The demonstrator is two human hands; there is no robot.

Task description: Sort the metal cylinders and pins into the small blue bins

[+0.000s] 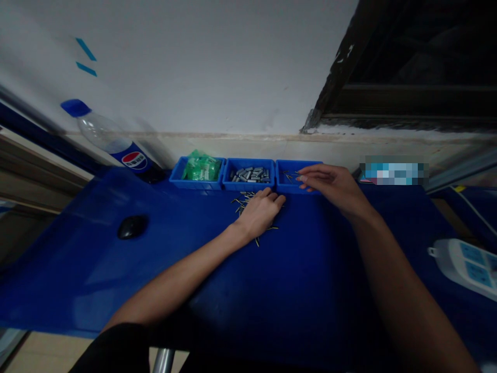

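Observation:
My left hand (pixel 259 211) lies palm down on a loose pile of thin brass-coloured pins (pixel 241 206), its fingers curled and their tips hidden beneath. Over the right blue bin (pixel 308 167), my right hand (pixel 330 185) has its thumb and forefinger pinched, and a thin pin (pixel 297 172) appears to stick out from the fingertips. A few similar pins (pixel 287 176) rest inside that bin. The middle blue bin (pixel 248 187) holds many short silver-grey cylinders (pixel 251 174). Green plastic packets (pixel 201 167) fill the left blue bin (pixel 194 185).
The three bins stand in a row against the wall on the blue tabletop (pixel 248 290). A Pepsi bottle (pixel 112 140) leans in view at the back left, with a black mouse (pixel 132 227) before it. At the right is a white power strip (pixel 466 264).

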